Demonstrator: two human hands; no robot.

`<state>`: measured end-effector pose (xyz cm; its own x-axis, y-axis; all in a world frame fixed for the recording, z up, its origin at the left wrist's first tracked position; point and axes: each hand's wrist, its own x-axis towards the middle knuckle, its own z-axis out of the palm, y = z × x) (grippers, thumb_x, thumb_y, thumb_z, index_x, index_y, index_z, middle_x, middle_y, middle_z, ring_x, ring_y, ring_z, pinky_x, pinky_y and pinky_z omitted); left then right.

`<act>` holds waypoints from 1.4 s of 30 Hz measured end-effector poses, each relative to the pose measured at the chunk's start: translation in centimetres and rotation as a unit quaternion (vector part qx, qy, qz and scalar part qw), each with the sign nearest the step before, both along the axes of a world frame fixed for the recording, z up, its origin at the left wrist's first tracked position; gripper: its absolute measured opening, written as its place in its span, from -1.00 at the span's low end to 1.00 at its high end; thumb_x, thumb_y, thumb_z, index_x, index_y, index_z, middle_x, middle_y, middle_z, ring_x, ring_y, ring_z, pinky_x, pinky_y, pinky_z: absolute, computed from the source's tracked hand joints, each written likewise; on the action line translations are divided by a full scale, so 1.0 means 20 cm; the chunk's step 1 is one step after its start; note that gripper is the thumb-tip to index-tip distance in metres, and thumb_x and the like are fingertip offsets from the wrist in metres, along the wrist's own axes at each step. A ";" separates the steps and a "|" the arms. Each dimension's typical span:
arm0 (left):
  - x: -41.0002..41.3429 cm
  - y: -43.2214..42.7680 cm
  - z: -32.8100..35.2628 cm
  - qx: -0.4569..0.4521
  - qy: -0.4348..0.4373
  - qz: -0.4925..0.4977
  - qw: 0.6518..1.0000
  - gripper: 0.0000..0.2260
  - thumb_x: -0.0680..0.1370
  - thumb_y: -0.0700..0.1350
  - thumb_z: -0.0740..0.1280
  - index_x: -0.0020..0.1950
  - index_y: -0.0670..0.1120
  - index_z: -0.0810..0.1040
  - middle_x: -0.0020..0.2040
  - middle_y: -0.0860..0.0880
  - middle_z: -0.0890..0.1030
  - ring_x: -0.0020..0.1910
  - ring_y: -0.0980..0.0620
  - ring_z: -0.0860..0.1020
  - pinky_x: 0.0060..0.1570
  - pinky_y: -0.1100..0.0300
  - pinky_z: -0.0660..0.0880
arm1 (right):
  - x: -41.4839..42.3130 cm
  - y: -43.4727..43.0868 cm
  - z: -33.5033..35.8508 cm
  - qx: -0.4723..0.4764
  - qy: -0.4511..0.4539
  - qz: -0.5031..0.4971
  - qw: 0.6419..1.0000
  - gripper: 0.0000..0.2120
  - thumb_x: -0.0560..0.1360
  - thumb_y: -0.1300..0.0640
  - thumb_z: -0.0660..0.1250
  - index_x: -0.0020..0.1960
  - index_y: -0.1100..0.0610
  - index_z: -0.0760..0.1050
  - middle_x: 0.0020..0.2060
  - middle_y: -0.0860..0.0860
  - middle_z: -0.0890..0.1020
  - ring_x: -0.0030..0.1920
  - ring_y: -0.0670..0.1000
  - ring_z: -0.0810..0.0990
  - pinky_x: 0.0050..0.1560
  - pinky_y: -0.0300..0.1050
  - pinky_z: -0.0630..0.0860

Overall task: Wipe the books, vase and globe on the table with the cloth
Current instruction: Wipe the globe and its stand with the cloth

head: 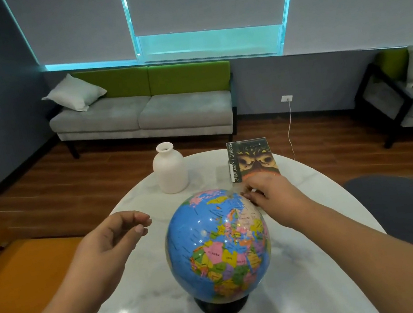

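Bare skin, no cloth visible: the right hand (268, 192) curls its grip loosely over the top of the globe (218, 246), fingertips touching the sphere near the pole and clasping nothing that can be made out, while the left hand (110, 243) hovers open, fingers half bent, just left of the globe and apart from it. The one globe is a glossy, smooth ball on a round black base, standing on the polished white marble-patterned bench (145, 289). Farther back stand one matte white, bottle-shaped vase (170, 170) and one visible glossy paperback book (252, 159), upright.
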<state>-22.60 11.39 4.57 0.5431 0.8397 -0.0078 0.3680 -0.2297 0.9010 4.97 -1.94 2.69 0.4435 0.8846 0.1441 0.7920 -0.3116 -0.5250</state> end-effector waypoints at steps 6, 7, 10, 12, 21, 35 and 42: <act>-0.01 0.08 -0.06 0.000 0.019 -0.014 1.000 -0.86 0.57 -0.12 0.30 0.01 0.11 0.59 -0.07 0.30 0.64 -0.02 0.26 0.59 -0.04 0.28 0.48 | -0.04 0.01 0.01 -0.006 0.001 -0.006 1.000 -0.78 0.58 0.18 0.26 -0.18 -0.09 0.41 -0.22 -0.22 0.44 -0.10 -0.09 0.45 -0.14 -0.24 0.39; -0.01 0.08 -0.08 -0.001 0.023 -0.016 1.000 -0.86 0.57 -0.12 0.30 0.01 0.11 0.59 -0.07 0.29 0.64 -0.01 0.25 0.59 -0.03 0.27 0.49 | -0.04 0.00 0.01 -0.006 0.003 -0.011 1.000 -0.81 0.58 0.18 0.25 -0.16 -0.05 0.44 -0.22 -0.21 0.45 -0.10 -0.09 0.45 -0.12 -0.22 0.41; -0.01 0.10 -0.11 -0.026 0.017 -0.014 0.999 -0.86 0.57 -0.15 0.30 0.02 0.08 0.59 -0.07 0.19 0.67 0.01 0.20 0.60 -0.02 0.26 0.49 | -0.04 -0.03 -0.01 -0.001 0.030 -0.037 0.999 -0.89 0.58 0.20 0.26 -0.10 0.06 0.50 -0.21 -0.16 0.49 -0.11 -0.04 0.51 -0.04 -0.14 0.50; -0.01 0.12 -0.12 -0.043 0.018 -0.016 0.999 -0.86 0.57 -0.16 0.30 0.02 0.07 0.59 -0.05 0.14 0.67 0.03 0.17 0.60 0.01 0.21 0.50 | -0.02 -0.06 -0.02 0.014 0.060 -0.061 0.996 -0.82 0.57 0.23 0.27 -0.16 0.00 0.49 -0.20 -0.12 0.55 -0.14 -0.04 0.58 -0.03 -0.08 0.57; 0.06 0.07 -0.17 -0.045 0.065 -0.048 0.996 -0.88 0.58 -0.12 0.29 0.06 0.07 0.57 0.01 0.14 0.65 0.03 0.13 0.60 0.14 0.05 0.53 | 0.05 -0.21 -0.07 0.028 0.095 -0.128 0.987 -0.87 0.55 0.29 0.27 -0.09 0.13 0.56 -0.14 0.00 0.62 -0.27 -0.14 0.61 -0.23 -0.36 0.52; 0.08 0.05 -0.26 -0.062 0.106 -0.088 0.988 -0.88 0.59 -0.12 0.29 0.02 0.10 0.56 -0.03 0.15 0.66 -0.02 0.18 0.60 0.03 0.18 0.53 | 0.03 -0.19 -0.07 0.036 0.115 -0.158 0.980 -0.89 0.55 0.23 0.29 -0.03 0.05 0.56 -0.10 -0.04 0.61 -0.26 -0.06 0.61 -0.24 -0.24 0.51; 0.07 0.08 -0.30 -0.067 0.103 -0.092 0.988 -0.87 0.58 -0.13 0.30 0.02 0.10 0.57 -0.04 0.14 0.66 -0.02 0.16 0.60 0.05 0.15 0.54 | -0.02 -0.20 -0.11 0.056 0.173 -0.195 0.964 -0.85 0.60 0.23 0.23 -0.01 0.02 0.52 -0.20 -0.05 0.59 -0.31 -0.13 0.61 -0.34 -0.39 0.51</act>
<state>-21.21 12.96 -1.34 0.6621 0.7102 -0.2392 0.5103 -0.1936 0.8379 4.50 -5.92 0.41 0.7784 0.6276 0.0134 0.3974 -0.4760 -0.7845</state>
